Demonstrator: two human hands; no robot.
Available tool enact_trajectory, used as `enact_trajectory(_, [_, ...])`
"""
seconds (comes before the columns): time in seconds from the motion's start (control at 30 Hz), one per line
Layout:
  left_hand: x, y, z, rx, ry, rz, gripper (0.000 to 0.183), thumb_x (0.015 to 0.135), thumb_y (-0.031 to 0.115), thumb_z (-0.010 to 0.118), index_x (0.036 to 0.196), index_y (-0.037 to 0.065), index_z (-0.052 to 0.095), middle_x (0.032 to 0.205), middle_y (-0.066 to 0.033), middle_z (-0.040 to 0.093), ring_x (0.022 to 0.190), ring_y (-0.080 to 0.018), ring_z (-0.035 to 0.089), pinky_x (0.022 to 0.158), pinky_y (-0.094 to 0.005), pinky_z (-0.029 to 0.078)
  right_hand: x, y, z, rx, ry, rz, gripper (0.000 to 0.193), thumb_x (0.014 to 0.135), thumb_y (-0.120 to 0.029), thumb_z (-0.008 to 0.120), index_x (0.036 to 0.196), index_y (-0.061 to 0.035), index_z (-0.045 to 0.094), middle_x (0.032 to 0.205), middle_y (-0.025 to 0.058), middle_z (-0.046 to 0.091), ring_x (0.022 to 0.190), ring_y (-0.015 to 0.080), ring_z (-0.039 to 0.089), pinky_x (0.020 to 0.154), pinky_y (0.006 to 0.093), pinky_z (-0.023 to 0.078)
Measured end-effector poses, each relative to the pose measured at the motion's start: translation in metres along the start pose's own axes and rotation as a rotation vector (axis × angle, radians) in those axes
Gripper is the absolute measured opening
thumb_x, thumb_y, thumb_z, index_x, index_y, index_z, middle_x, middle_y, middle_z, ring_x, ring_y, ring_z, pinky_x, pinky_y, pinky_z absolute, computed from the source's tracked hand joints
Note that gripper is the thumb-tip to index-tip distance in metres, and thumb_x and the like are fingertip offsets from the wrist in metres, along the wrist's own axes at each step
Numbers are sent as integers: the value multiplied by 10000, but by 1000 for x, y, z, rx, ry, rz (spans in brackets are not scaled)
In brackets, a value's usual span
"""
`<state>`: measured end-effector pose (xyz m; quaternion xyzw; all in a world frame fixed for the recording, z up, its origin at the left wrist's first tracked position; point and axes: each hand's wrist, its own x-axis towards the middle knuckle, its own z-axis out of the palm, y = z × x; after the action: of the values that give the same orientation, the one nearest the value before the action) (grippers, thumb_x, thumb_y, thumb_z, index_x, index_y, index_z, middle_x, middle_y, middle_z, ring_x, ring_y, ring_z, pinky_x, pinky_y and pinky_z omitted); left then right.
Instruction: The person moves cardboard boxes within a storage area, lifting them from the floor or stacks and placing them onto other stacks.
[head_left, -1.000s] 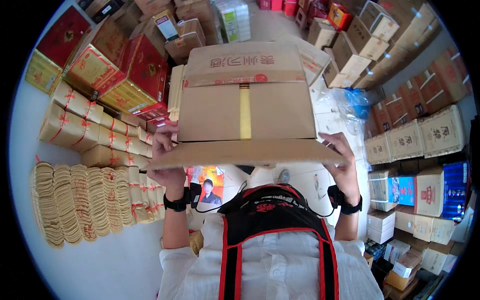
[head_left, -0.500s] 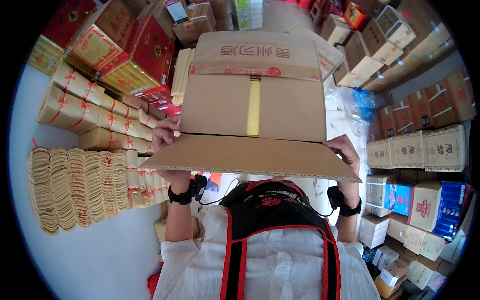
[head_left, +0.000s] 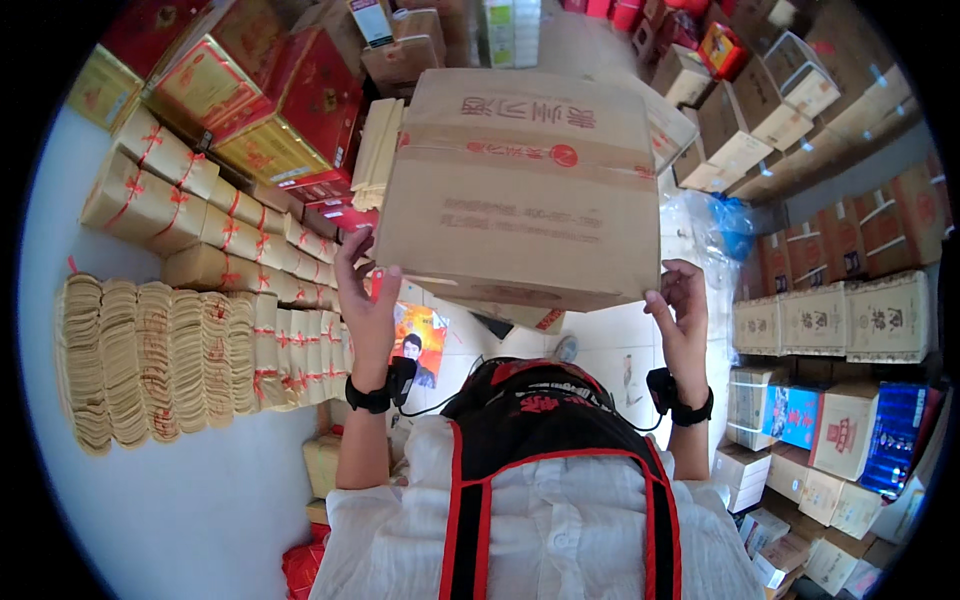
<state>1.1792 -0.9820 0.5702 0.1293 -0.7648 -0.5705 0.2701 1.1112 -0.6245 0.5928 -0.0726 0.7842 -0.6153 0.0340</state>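
A large cardboard box (head_left: 520,185), printed side up, lies straight ahead. At its 2 near corners, the left grip (head_left: 368,310) and the right grip (head_left: 684,325) are released, loosely curled. 2 black wristbands (head_left: 692,408) sit behind them.

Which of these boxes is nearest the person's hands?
The big brown carton in the middle, left hand and right hand at its near corners; other boxes stand farther off.

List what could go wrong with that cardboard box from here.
The cardboard box might tip or slip: the left hand and right hand are only at its near corners, and its support is hidden. Moved left, it could knock the pale yellow stack. The clear plastic on the right could catch a foot.
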Motion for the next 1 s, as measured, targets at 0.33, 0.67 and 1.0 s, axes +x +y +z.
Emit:
enact_trajectory(0.33, [5,-7,-12,65,-79,129,591,756,135,699,1296,44,478,1342,-138,461,1242,-265,440,1016,-374,343,-21,10,17,43,56,-24,327,921,-87,567,1211,-10,437,881,46,488,749,106,490,655,243,451])
enact_trajectory(0.67, [28,-41,-13,-63,-222,171,392,779,96,656,1165,67,601,1377,-234,417,1313,-322,388,1043,-374,329,-49,40,41,-101,64,37,331,960,-142,521,1241,-14,401,893,65,538,711,110,539,646,241,454])
enact_trajectory(1.0, [34,-66,-24,-128,-315,262,384,778,258,716,1134,139,632,1241,-226,553,1215,-366,476,1006,-413,354,-64,55,60,-187,45,115,375,985,-281,480,1250,-24,411,929,84,577,743,132,590,665,256,449])
